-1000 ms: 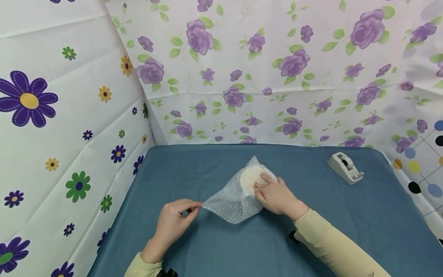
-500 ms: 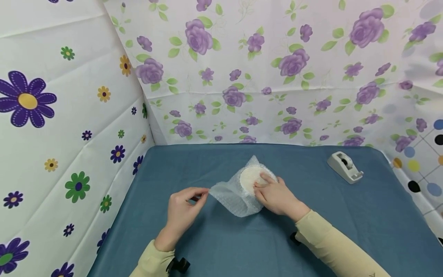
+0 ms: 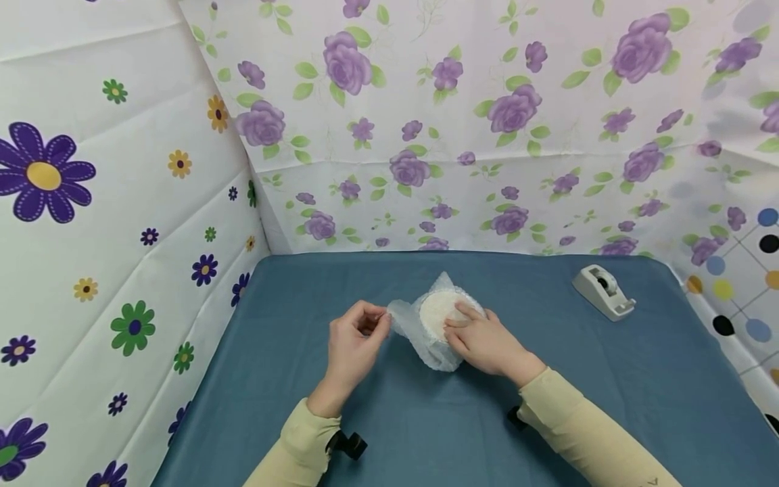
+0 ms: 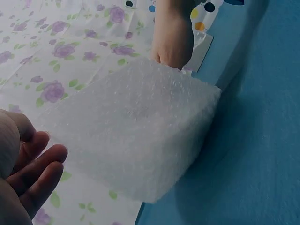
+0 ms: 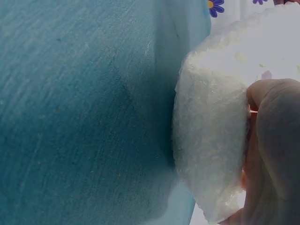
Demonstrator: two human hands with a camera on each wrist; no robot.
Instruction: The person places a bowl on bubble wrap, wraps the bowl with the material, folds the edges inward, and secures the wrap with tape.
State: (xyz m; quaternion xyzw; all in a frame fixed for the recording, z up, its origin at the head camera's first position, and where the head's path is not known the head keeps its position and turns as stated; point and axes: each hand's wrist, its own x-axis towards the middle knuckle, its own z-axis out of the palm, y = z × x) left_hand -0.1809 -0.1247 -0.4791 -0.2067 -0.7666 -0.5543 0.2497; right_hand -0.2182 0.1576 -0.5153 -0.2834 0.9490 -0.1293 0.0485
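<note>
A round, cream-white, flat-topped object (image 3: 435, 312) sits on the table in a sheet of bubble wrap (image 3: 443, 357), its kind unclear. Bubble wrap gathers about its sides, and one point of the sheet sticks up behind it. My left hand (image 3: 356, 345) pinches a corner of the sheet between thumb and fingertips, left of the object. That flap is lifted and spreads broadly in the left wrist view. My right hand (image 3: 489, 345) lies over the object's right side, fingers extended and pressing on its top. In the right wrist view the bubble wrap's side (image 5: 211, 136) hides the object.
A white tape dispenser (image 3: 604, 292) stands at the table's back right. Blue-grey cloth covers the table (image 3: 517, 277). Flowered sheets hang behind (image 3: 389, 81) and to the left, with a dotted one at the right.
My left hand has moved up and right, drawing the sheet's corner toward the round object and folding the flap inward. My right hand has stayed in place on top.
</note>
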